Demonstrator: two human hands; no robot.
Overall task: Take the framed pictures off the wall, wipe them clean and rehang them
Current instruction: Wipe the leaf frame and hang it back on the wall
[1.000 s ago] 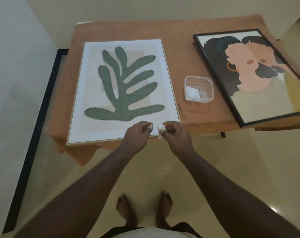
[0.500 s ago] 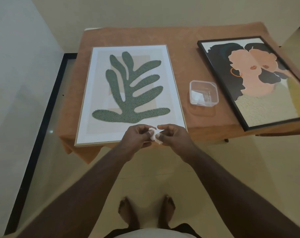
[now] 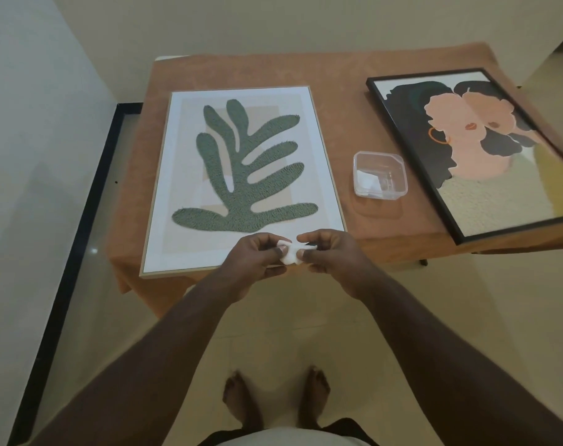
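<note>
Both left hand (image 3: 254, 259) and right hand (image 3: 330, 252) pinch white wipe (image 3: 289, 254) over leaf picture (image 3: 241, 178) near edge; overhanging frame could tip under pressure.

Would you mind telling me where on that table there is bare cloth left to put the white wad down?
Bare cloth runs along the far edge beyond both pictures. A strip lies between the leaf picture and the clear tub, widening above the tub. The near edge is crowded: both hands, left and right, pinch the white wad there.
</note>
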